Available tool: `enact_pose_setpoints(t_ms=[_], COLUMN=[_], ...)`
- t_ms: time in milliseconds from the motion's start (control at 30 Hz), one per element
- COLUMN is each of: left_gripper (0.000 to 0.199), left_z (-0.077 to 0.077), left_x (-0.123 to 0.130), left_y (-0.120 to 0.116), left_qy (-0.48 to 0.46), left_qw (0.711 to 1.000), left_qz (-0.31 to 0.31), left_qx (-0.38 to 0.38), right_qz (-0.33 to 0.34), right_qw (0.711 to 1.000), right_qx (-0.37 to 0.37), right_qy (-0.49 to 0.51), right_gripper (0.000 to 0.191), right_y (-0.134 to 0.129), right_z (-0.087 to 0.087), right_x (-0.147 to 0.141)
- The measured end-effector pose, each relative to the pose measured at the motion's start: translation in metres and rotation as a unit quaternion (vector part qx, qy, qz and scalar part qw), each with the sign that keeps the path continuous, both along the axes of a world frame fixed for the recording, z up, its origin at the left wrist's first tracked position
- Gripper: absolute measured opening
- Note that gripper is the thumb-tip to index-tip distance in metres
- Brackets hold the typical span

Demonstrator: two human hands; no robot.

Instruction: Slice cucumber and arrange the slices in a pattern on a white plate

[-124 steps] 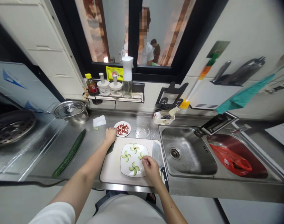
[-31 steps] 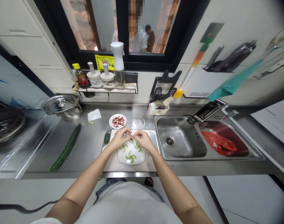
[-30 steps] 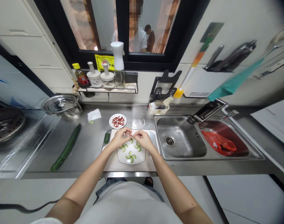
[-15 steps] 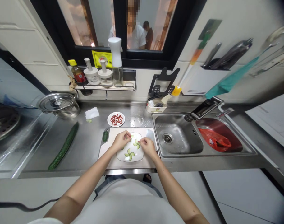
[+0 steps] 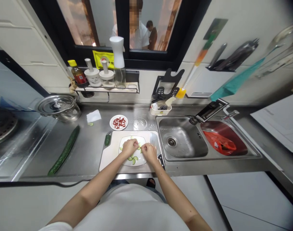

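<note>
Left hand: fingers curled, thumb and fingertips drawn together over the plate; can't tell if anything is pinched.
Right hand: thumb and finger nearly meeting by the right-hand cucumber cluster; contents, if any, too small to make out.
Cucumber slices: thin, green-edged, on the plate; near cluster fanned like a pinwheel, the others partly behind the hands.
Square plate: white, dark rim line, on the cutting board; left hand and wrist block part of it, right hand covers its right edge.
Cutting board: pale, at counter's front edge.
Knife: on board's right side, right hand and wrist hiding its middle; black handle shows past the wrist.
Cucumber piece: at board's upper left corner.
Small round plate: just behind the board, holds red bits; exact kind unclear.
Clear disc: beside it, hard to make out.
Counter left: whole cucumber, white paper, lidded pot.
Sink right: two basins; red plastic bag in the far one, black faucet overhangs.
Wall shelf: spray bottle, yellow-capped bottle, two jars.
Frame edges: stove cut off left, cabinet cut off right.
</note>
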State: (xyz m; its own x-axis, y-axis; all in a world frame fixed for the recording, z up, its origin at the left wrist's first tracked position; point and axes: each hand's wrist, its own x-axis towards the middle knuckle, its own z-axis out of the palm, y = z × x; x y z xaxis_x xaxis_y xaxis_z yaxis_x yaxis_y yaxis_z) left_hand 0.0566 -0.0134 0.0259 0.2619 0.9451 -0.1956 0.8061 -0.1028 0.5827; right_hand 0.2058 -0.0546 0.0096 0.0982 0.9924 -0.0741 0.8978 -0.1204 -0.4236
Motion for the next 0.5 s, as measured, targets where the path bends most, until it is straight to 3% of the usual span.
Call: enact_pose_setpoints(t_ms=[500], left_gripper=[0.010], left_z=[0.0074], left_x=[0.0112], left_y=[-0.0040], left_qy=[0.057], left_qw=[0.998], left_qz=[-0.008], left_qx=[-0.007], right_qz=[0.020], right_qw=[0.999], right_qx=[-0.004], right_qy=[-0.045], right_gripper=[0.022], right_y=[0.0008], right_z=[0.0000], right_x=[-0.0028])
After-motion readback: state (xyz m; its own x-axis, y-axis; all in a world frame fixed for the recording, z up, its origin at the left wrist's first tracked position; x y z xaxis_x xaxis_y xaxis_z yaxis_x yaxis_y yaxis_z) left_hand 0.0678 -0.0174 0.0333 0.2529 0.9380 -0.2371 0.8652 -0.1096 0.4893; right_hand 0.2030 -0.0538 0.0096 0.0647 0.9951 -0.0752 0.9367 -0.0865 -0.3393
